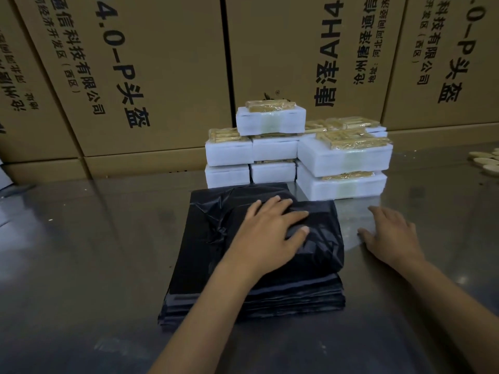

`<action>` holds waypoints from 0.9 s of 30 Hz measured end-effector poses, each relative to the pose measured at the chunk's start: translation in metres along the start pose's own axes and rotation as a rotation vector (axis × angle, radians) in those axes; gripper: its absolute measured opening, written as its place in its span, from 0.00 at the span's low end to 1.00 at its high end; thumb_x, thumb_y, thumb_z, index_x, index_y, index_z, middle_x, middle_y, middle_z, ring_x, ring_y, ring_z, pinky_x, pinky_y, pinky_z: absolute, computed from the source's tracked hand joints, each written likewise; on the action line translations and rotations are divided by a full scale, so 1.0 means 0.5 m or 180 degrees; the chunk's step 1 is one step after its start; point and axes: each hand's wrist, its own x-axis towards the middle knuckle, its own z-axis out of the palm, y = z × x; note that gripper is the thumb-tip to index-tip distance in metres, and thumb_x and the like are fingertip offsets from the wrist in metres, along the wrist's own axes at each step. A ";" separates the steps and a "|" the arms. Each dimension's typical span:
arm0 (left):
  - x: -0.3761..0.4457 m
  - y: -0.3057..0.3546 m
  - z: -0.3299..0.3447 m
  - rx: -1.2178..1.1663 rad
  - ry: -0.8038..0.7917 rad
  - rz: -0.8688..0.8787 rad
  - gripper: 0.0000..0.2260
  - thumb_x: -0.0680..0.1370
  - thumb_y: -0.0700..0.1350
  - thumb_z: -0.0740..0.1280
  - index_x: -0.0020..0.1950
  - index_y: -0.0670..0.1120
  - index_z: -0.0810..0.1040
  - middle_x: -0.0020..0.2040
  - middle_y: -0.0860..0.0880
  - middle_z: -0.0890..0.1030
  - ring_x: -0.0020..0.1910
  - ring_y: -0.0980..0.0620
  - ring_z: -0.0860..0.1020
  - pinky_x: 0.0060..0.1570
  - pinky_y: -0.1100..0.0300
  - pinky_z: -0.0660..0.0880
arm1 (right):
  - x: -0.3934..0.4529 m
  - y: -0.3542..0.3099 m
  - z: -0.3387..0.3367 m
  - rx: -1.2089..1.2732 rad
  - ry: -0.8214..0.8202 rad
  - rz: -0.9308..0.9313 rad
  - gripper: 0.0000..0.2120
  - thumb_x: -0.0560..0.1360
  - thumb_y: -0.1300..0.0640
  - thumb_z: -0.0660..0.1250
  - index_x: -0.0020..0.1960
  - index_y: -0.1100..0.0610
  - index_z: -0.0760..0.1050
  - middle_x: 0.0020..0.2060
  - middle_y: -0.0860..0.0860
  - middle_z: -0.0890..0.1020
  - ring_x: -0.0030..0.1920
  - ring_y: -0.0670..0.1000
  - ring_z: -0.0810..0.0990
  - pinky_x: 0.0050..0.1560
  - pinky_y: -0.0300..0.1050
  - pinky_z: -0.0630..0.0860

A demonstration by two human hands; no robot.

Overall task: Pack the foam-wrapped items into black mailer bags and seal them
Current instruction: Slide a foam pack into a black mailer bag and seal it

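Observation:
A stack of flat black mailer bags (210,287) lies on the metal table (81,252) in front of me. On top of it sits a filled, bulging black bag (321,238). My left hand (267,233) presses down flat on that bag, fingers spread. To the right of the bag my right hand (391,233) rests flat on the table, fingers straight, holding nothing. Behind the bags stand several white foam-wrapped items (343,157) with yellow packets on top, piled in layers.
Large brown cardboard boxes (162,76) with printed text form a wall along the table's back edge. Several pale oval pieces (486,163) lie at the far right edge. Bare table surface shows to the left and in front.

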 end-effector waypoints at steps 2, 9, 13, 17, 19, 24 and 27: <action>0.032 0.024 0.010 0.0248 -0.0266 0.0003 0.21 0.83 0.61 0.52 0.73 0.58 0.70 0.80 0.50 0.58 0.79 0.51 0.49 0.77 0.48 0.41 | -0.002 -0.004 -0.011 -0.0068 0.0072 -0.0027 0.28 0.79 0.51 0.65 0.76 0.57 0.63 0.72 0.56 0.69 0.73 0.58 0.63 0.70 0.56 0.61; 0.117 0.070 0.033 0.0952 -0.1330 -0.0525 0.26 0.81 0.62 0.50 0.70 0.51 0.75 0.82 0.48 0.46 0.79 0.44 0.38 0.74 0.40 0.35 | -0.009 -0.108 -0.082 0.1204 0.0639 -0.0201 0.20 0.78 0.57 0.66 0.70 0.56 0.74 0.56 0.57 0.77 0.56 0.58 0.76 0.58 0.53 0.72; 0.111 0.045 0.022 -0.0257 -0.0571 -0.0668 0.20 0.83 0.52 0.51 0.73 0.54 0.71 0.81 0.50 0.50 0.80 0.48 0.45 0.75 0.44 0.39 | -0.026 -0.191 -0.112 0.2411 0.0294 -0.0387 0.15 0.82 0.55 0.61 0.68 0.51 0.75 0.58 0.49 0.79 0.48 0.43 0.76 0.45 0.35 0.69; 0.070 -0.057 -0.005 -0.0558 0.0434 -0.1458 0.24 0.82 0.54 0.55 0.79 0.55 0.58 0.82 0.50 0.48 0.80 0.47 0.45 0.76 0.45 0.43 | -0.048 -0.262 -0.087 0.3313 -0.0731 -0.0304 0.25 0.82 0.47 0.62 0.77 0.47 0.64 0.72 0.44 0.71 0.67 0.43 0.70 0.61 0.35 0.63; 0.043 -0.104 -0.004 -0.1214 0.0300 -0.2127 0.30 0.81 0.59 0.58 0.80 0.53 0.52 0.82 0.50 0.45 0.80 0.46 0.44 0.77 0.44 0.45 | -0.056 -0.277 -0.062 0.3387 -0.1300 -0.0116 0.32 0.79 0.39 0.64 0.79 0.43 0.58 0.73 0.43 0.68 0.68 0.45 0.70 0.57 0.36 0.68; 0.005 -0.134 0.036 -0.3465 0.0490 -0.2525 0.43 0.73 0.66 0.66 0.81 0.55 0.47 0.81 0.56 0.44 0.80 0.51 0.47 0.76 0.43 0.52 | -0.056 -0.266 -0.035 0.3683 -0.1661 0.0171 0.48 0.63 0.29 0.73 0.78 0.38 0.58 0.75 0.44 0.68 0.70 0.49 0.72 0.68 0.50 0.73; -0.003 -0.143 0.050 -0.3762 0.0617 -0.2596 0.47 0.69 0.67 0.70 0.81 0.56 0.50 0.81 0.56 0.50 0.78 0.50 0.56 0.73 0.45 0.60 | -0.055 -0.260 -0.020 0.3833 -0.1759 0.0214 0.50 0.59 0.29 0.76 0.76 0.36 0.61 0.75 0.45 0.68 0.73 0.51 0.69 0.73 0.55 0.68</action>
